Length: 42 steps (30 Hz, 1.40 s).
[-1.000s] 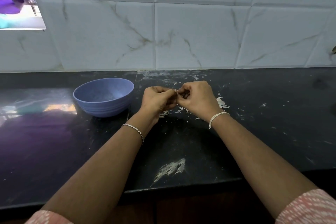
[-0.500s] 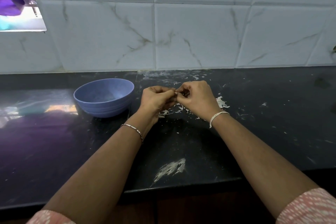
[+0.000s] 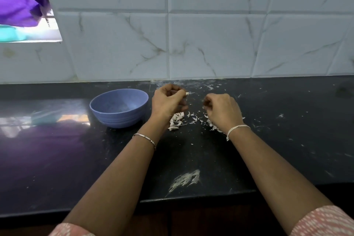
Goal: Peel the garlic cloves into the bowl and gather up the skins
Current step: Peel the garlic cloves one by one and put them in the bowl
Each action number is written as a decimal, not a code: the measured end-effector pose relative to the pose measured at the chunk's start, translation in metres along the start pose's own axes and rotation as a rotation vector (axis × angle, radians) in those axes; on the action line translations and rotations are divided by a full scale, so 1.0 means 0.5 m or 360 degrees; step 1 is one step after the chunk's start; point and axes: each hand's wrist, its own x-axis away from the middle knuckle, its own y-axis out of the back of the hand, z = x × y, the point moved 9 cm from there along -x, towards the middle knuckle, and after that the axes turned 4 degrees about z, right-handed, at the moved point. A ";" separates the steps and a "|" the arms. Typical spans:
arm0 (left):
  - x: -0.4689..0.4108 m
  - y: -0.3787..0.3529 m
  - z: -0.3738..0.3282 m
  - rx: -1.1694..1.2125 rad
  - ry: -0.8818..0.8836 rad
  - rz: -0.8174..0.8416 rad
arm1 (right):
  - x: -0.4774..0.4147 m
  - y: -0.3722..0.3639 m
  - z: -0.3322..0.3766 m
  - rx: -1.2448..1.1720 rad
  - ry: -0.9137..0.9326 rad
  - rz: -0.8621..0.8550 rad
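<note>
A blue bowl (image 3: pixel 119 120) stands on the black counter, left of my hands. My left hand (image 3: pixel 167 102) is beside the bowl's right rim and pinches a small pale garlic clove (image 3: pixel 187 93) whose tip sticks out to the right. My right hand (image 3: pixel 223 110) hovers a hand's width to the right with its fingers curled; I see nothing in it. Between and under the hands lie a small heap of garlic cloves (image 3: pixel 176 120) and scattered white skins (image 3: pixel 193 119).
The black counter (image 3: pixel 287 140) carries white flecks and a smear (image 3: pixel 184 179) near its front edge. A marble-tiled wall (image 3: pixel 210 44) rises right behind the work spot. At the upper left is a window opening with purple cloth (image 3: pixel 17 2).
My hands were joined on the clove; now they have pulled apart. The left hand keeps the clove and the right has swung away to the right.
</note>
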 end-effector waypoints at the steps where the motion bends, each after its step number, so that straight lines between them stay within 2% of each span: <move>1: 0.001 0.012 -0.018 -0.0036 -0.0044 -0.0022 | 0.002 0.003 0.000 0.0061 -0.0006 0.0002; 4: 0.001 0.077 -0.095 -0.0353 -0.0293 -0.0160 | 0.009 0.005 0.014 0.0138 0.0099 -0.0021; 7: 0.001 0.147 -0.182 -0.1381 -0.0557 -0.0291 | 0.012 -0.004 0.042 0.0154 0.0294 0.0026; 10: -0.012 0.206 -0.179 -0.2336 -0.0297 -0.0198 | 0.008 -0.002 0.068 0.0129 0.0378 0.0054; 12: -0.015 0.223 -0.157 -0.2719 -0.0192 -0.0113 | -0.001 -0.001 0.087 0.0165 0.0387 0.0086; 14: -0.020 0.226 -0.142 -0.2889 -0.0183 -0.0076 | -0.012 -0.002 0.109 0.0121 0.0370 0.0125; 18: -0.040 0.222 -0.131 -0.2865 -0.0150 -0.0016 | -0.038 -0.035 0.167 -0.0090 0.0472 0.0281; 22: -0.045 0.186 -0.140 -0.2561 -0.0249 0.0017 | -0.055 -0.109 0.207 0.0029 0.0558 0.0624; 29: -0.037 0.123 -0.134 -0.2214 -0.0424 0.0057 | -0.074 -0.133 0.221 0.0146 0.0520 0.0644; 36: -0.002 0.079 -0.128 -0.2043 -0.0673 0.0046 | -0.067 -0.050 0.178 -0.0439 0.0417 0.0689; 39: 0.026 0.059 -0.133 -0.2065 -0.0797 -0.0025 | -0.046 -0.012 0.144 -0.0603 0.0394 0.0804; 42: 0.037 0.027 -0.118 -0.1918 -0.0823 0.0110 | -0.019 0.005 0.114 -0.0924 0.0279 0.0994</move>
